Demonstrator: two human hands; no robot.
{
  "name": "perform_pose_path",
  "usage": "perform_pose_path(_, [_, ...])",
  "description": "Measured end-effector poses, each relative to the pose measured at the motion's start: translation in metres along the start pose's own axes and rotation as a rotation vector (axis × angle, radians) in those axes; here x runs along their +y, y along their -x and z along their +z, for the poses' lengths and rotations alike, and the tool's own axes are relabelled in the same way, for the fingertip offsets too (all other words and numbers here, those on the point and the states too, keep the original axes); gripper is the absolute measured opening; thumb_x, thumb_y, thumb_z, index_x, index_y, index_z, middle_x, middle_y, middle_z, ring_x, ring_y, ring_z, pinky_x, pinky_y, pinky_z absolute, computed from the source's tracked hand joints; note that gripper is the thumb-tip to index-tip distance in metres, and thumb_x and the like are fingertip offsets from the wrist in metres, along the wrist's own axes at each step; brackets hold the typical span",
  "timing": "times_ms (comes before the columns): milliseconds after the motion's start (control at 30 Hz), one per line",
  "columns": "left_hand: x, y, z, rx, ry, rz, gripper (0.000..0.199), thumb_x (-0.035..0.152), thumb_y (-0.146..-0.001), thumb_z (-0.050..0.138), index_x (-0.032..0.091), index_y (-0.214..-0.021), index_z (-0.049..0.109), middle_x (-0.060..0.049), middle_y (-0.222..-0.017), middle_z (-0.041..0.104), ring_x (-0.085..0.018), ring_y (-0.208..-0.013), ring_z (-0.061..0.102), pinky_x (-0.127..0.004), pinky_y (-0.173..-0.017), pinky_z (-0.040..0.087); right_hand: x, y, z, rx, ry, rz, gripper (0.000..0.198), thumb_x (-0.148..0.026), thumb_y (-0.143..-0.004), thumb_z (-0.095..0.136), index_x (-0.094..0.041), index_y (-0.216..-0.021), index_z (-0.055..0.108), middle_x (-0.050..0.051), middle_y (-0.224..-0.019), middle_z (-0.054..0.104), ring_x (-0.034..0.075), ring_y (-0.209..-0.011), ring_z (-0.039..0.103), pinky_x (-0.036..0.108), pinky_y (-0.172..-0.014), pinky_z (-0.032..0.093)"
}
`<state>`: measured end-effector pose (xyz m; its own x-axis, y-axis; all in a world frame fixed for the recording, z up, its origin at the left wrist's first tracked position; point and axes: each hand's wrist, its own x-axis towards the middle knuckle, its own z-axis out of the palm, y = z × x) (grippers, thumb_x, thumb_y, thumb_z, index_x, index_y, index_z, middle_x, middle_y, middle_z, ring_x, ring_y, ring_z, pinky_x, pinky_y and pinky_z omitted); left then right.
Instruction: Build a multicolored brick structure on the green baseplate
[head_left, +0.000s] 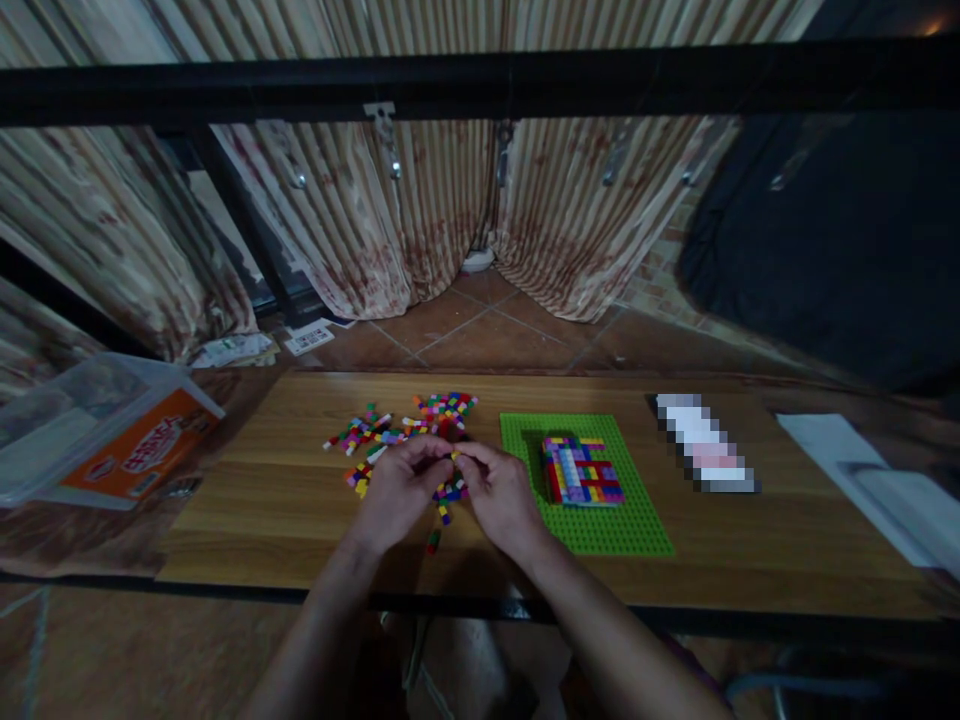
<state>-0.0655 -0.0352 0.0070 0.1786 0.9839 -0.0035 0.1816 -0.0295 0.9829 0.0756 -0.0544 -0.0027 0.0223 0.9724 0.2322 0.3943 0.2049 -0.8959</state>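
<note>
My left hand [399, 492] and my right hand [504, 492] meet over the pile of loose toy bricks, fingertips pinched together. Between them shows a small yellow toy brick [454, 455], and both hands appear to grip it; my fingers cover most of it. The colourful loose toy bricks [450, 405] lie spread behind and beneath my hands. To the right, a green studded baseplate [600, 535] bears a multicoloured brick structure [581, 470] with gaps between its rows. Close to the table's front edge lies a small red and green brick piece [434, 541].
The wooden table [247, 520] carries a blurred-out flat object [705, 445] on its right. A clear plastic box with an orange label [142, 450] stands on the left. White sheet-like objects [862, 480] lie at the far right. A dark horizontal bar [480, 85] crosses before the curtains.
</note>
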Motion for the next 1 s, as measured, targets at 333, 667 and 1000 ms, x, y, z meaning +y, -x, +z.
perform_pose_path(333, [-0.003, 0.002, 0.019, 0.215, -0.031, -0.029, 0.016, 0.022, -0.068, 0.067, 0.014, -0.080, 0.072, -0.002, -0.074, 0.073, -0.013, -0.064, 0.064, -0.023, -0.062, 0.051, 0.002, 0.003, 0.004, 0.070, 0.120, 0.023, 0.024, -0.019, -0.088, 0.049, -0.018, -0.090, 0.073, 0.006, -0.084, 0.073, 0.018, -0.075, 0.067, 0.028, -0.071, 0.050])
perform_pose_path(667, [-0.009, -0.005, -0.014, 0.238, -0.309, -0.014, 0.016, 0.014, -0.073, 0.057, 0.017, -0.078, 0.072, -0.002, -0.073, 0.073, -0.014, -0.065, 0.065, -0.022, -0.061, 0.050, 0.011, 0.007, 0.012, 0.032, 0.249, -0.043, 0.022, -0.023, -0.089, 0.050, -0.023, -0.090, 0.071, 0.005, -0.089, 0.073, 0.018, -0.079, 0.068, 0.028, -0.075, 0.050])
perform_pose_path(1000, [-0.020, -0.003, -0.038, 0.220, -0.606, -0.026, 0.025, 0.011, -0.078, 0.053, 0.016, -0.090, 0.075, -0.004, -0.079, 0.074, -0.016, -0.071, 0.067, -0.023, -0.067, 0.051, 0.021, 0.006, 0.014, -0.029, 0.452, -0.080, 0.019, -0.026, -0.089, 0.053, -0.021, -0.094, 0.071, 0.005, -0.088, 0.072, 0.019, -0.077, 0.066, 0.028, -0.073, 0.047])
